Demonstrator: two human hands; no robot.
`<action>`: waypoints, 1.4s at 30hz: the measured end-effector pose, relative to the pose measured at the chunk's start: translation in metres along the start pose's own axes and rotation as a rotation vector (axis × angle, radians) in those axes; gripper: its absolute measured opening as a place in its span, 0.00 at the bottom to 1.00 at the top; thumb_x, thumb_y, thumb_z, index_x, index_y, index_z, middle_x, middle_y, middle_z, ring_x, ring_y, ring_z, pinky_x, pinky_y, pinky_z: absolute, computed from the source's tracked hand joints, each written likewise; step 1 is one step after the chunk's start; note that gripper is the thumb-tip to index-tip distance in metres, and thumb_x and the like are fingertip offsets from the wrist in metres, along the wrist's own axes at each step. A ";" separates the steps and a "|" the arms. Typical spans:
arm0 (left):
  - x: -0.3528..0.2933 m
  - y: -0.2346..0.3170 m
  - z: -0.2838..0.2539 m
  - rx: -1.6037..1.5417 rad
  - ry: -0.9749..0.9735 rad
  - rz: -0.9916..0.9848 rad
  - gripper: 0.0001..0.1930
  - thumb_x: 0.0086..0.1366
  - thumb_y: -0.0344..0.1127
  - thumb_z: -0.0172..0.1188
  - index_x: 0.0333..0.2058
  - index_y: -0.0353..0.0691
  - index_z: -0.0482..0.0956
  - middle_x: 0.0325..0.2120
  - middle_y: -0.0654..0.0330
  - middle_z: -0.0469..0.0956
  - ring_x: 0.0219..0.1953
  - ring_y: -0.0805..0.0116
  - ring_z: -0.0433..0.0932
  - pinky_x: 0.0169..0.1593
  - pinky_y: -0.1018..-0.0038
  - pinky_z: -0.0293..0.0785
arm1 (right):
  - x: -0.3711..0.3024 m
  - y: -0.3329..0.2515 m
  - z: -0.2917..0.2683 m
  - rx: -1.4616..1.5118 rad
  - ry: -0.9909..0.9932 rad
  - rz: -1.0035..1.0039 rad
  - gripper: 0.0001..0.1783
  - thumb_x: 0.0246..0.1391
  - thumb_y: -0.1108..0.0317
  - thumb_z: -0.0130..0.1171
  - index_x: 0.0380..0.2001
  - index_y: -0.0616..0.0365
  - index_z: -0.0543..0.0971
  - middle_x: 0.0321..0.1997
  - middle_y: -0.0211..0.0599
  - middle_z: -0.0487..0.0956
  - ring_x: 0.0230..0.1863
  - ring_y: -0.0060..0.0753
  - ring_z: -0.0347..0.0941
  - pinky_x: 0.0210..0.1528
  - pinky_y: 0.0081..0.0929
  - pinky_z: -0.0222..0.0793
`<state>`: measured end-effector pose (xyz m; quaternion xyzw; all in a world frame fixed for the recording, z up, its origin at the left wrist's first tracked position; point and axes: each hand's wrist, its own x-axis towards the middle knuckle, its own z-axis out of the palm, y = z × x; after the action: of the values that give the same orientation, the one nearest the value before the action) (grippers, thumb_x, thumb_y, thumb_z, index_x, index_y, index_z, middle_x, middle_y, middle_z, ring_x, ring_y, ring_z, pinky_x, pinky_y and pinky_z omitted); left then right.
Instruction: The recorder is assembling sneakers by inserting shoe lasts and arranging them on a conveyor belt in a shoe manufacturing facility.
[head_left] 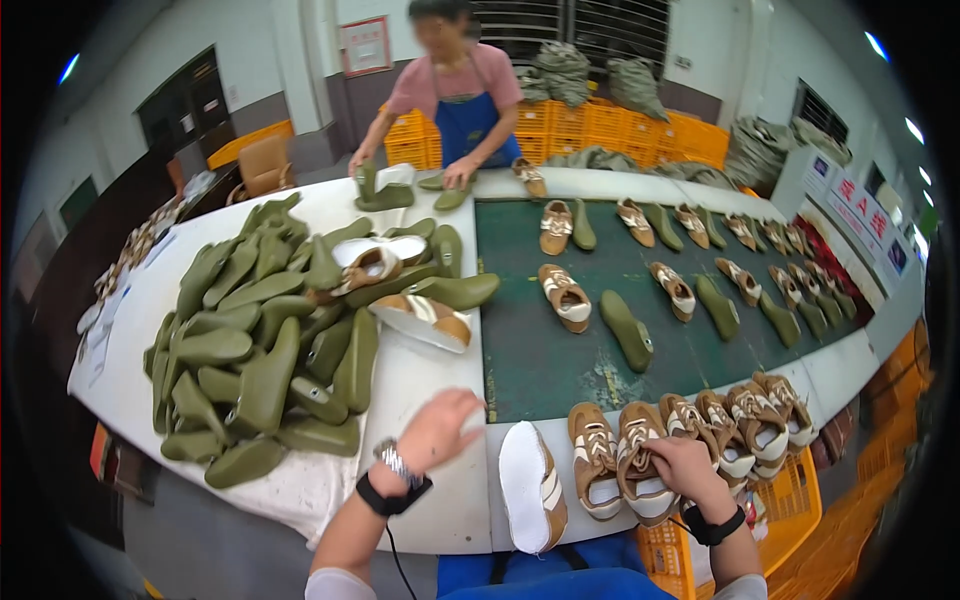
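Shoe lasts and shoes on a workbench, seen from the wearer's head and read from left to right. At the left, a heap of green shoe lasts [250,340] covers much of the white tabletop [440,515]; two brown-and-white shoes lie at the heap's right side, the nearer one [425,322] tipped so that its white sole faces the viewer. Beyond the heap, a co-worker [470,120] in a blue apron has both hands at green lasts. The left hand [443,430], with a metal watch [392,460] at its wrist, is above the tabletop, its fingers spread and holding nothing. Farther right, a green belt [535,385] bears brown shoes and green lasts in rows. Along its near edge, a shoe [530,487] lies on its side, sole to the left, just beside a row of upright laced shoes [592,455]. The right hand [690,468] is at the opening of the second shoe [640,430] in that row, fingers bent; whether they pinch it cannot be told. Below stands an orange crate [668,560].
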<state>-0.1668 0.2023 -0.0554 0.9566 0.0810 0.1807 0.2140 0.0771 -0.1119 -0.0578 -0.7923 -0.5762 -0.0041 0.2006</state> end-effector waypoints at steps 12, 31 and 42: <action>0.127 -0.171 0.094 0.764 -0.185 -0.357 0.19 0.53 0.42 0.60 0.43 0.44 0.73 0.46 0.57 0.70 0.50 0.60 0.67 0.48 0.55 0.64 | -0.001 0.018 0.018 0.105 -0.094 0.155 0.15 0.47 0.65 0.59 0.41 0.49 0.76 0.27 0.39 0.76 0.29 0.46 0.74 0.29 0.37 0.71; -0.089 0.001 0.100 -0.202 -0.394 -0.039 0.23 0.51 0.48 0.66 0.36 0.32 0.75 0.34 0.49 0.76 0.37 0.51 0.75 0.42 0.67 0.72 | -0.021 0.002 -0.008 0.114 0.304 0.111 0.14 0.46 0.70 0.57 0.40 0.51 0.75 0.30 0.40 0.76 0.31 0.47 0.74 0.31 0.38 0.70; 0.105 -0.130 0.012 0.209 -0.009 -0.192 0.18 0.54 0.42 0.64 0.41 0.38 0.76 0.39 0.50 0.77 0.42 0.52 0.76 0.46 0.65 0.73 | -0.016 0.017 0.021 0.122 -0.009 0.212 0.14 0.45 0.67 0.58 0.39 0.47 0.76 0.28 0.36 0.74 0.31 0.44 0.73 0.30 0.37 0.69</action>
<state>-0.0760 0.3388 -0.0899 0.9623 0.1898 0.1456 0.1297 0.0824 -0.1240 -0.0864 -0.8352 -0.4892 0.0555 0.2451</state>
